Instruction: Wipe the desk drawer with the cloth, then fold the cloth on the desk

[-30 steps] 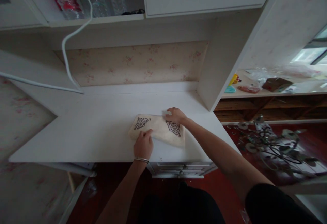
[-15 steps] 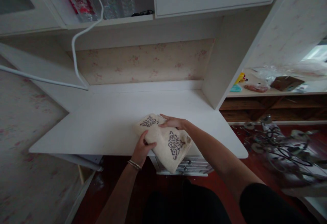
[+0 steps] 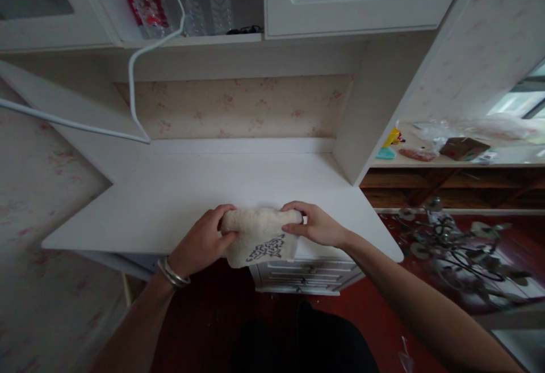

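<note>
A cream towel (image 3: 259, 228) with a dark scroll pattern is folded over in front of me, at the front edge of the white desk (image 3: 170, 197). Its left end is gripped by my left hand (image 3: 206, 237), thumb and fingers closed around the cloth. On the opposite end, my right hand (image 3: 313, 222) pinches the towel between thumb and fingers. The patterned lower part hangs past the desk edge. Bangles (image 3: 172, 273) circle my left wrist.
Plastic bottles (image 3: 219, 1) stand on the shelf above. A white cable (image 3: 133, 78) hangs at the left. Drawers (image 3: 302, 276) sit under the desk. At the right, a chandelier (image 3: 460, 242) lies on the red floor, below a shelf with a cardboard box (image 3: 464, 147).
The towel has turned from a slanted flat fold to a bent-over roll lying crosswise. My hands have moved apart to its two ends. The view has shifted slightly.
</note>
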`<state>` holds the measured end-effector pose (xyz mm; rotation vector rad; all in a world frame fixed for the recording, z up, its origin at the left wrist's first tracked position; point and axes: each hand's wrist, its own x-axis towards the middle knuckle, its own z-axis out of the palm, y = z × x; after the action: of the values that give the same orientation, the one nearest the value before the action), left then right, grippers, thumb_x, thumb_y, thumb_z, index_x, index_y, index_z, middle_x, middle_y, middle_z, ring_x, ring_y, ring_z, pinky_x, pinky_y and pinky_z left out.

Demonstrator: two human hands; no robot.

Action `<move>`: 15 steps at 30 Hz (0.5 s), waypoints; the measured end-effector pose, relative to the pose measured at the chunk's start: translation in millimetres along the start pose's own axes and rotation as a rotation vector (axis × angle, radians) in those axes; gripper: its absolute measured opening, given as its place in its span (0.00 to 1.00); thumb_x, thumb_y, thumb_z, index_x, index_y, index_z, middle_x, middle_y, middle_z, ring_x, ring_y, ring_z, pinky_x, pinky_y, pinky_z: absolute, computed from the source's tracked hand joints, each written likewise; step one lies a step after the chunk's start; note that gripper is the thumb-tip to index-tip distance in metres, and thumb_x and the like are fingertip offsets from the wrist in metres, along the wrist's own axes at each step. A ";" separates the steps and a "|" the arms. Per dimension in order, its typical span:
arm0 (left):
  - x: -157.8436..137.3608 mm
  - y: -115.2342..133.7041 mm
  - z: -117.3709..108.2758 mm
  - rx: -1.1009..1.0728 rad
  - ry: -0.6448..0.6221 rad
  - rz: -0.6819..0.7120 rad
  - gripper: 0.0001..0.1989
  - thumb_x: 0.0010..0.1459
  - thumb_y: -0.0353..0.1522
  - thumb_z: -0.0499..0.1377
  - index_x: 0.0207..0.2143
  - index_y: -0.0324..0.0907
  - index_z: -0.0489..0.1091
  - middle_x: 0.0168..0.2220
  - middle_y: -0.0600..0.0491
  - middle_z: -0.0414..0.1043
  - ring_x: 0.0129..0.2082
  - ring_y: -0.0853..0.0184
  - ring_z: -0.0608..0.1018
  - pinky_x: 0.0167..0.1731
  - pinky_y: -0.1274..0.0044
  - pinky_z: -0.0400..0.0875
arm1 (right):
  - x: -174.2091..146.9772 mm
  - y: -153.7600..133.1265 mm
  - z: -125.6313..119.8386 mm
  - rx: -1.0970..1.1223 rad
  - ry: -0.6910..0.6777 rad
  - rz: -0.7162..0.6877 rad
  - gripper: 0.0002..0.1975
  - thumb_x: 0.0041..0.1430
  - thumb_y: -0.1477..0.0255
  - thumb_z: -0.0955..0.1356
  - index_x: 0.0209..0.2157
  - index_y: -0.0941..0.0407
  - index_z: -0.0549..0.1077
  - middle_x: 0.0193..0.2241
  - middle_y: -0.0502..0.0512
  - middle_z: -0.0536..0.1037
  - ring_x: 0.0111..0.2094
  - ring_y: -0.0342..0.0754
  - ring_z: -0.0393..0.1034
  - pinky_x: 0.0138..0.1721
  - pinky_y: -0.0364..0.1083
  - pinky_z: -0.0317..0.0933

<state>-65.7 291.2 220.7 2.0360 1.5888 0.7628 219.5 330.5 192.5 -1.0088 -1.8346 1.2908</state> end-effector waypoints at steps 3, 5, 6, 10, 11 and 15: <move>21.5 -6.2 -4.3 -0.213 0.031 0.020 0.25 0.48 0.34 0.58 0.51 0.46 0.64 0.49 0.53 0.69 0.48 0.63 0.71 0.49 0.70 0.65 | 16.8 -5.2 6.9 0.064 0.148 -0.028 0.16 0.46 0.67 0.72 0.39 0.53 0.72 0.35 0.49 0.72 0.33 0.44 0.65 0.31 0.42 0.61; 50.1 -24.5 6.5 -0.361 0.099 -0.051 0.28 0.49 0.34 0.57 0.54 0.43 0.61 0.48 0.52 0.69 0.46 0.64 0.72 0.47 0.71 0.67 | 43.7 6.7 11.2 0.128 0.198 0.050 0.18 0.47 0.66 0.70 0.42 0.53 0.70 0.35 0.50 0.71 0.31 0.43 0.65 0.26 0.41 0.59; 66.1 -36.6 15.9 -0.401 0.114 -0.107 0.29 0.49 0.34 0.57 0.56 0.42 0.60 0.47 0.51 0.70 0.45 0.65 0.73 0.46 0.72 0.68 | 59.3 16.6 12.8 0.141 0.208 0.113 0.21 0.48 0.66 0.70 0.45 0.53 0.69 0.35 0.50 0.71 0.30 0.43 0.65 0.25 0.40 0.59; 112.3 -87.9 66.5 -0.115 0.257 -0.275 0.31 0.51 0.35 0.57 0.57 0.35 0.57 0.47 0.42 0.69 0.40 0.64 0.75 0.45 0.70 0.68 | 106.7 67.8 15.2 -0.047 0.348 0.348 0.37 0.50 0.66 0.68 0.60 0.57 0.53 0.43 0.58 0.70 0.39 0.46 0.67 0.36 0.43 0.63; 115.9 -98.5 79.0 -0.032 0.261 -0.256 0.30 0.52 0.35 0.57 0.57 0.35 0.58 0.48 0.41 0.68 0.44 0.62 0.74 0.47 0.70 0.67 | 110.4 80.0 15.3 -0.130 0.369 0.384 0.38 0.51 0.64 0.67 0.61 0.58 0.52 0.47 0.60 0.68 0.42 0.48 0.67 0.39 0.43 0.63; 106.8 -126.9 113.5 0.120 0.243 -0.095 0.27 0.54 0.38 0.55 0.54 0.34 0.62 0.52 0.40 0.65 0.55 0.60 0.66 0.56 0.69 0.58 | 97.0 112.5 18.5 -0.347 0.238 0.344 0.38 0.54 0.57 0.65 0.63 0.56 0.51 0.53 0.63 0.63 0.49 0.52 0.64 0.48 0.47 0.60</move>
<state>-62.6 424.0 70.1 1.9941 1.8931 0.9282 181.4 431.1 88.3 -1.6491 -1.7847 0.9975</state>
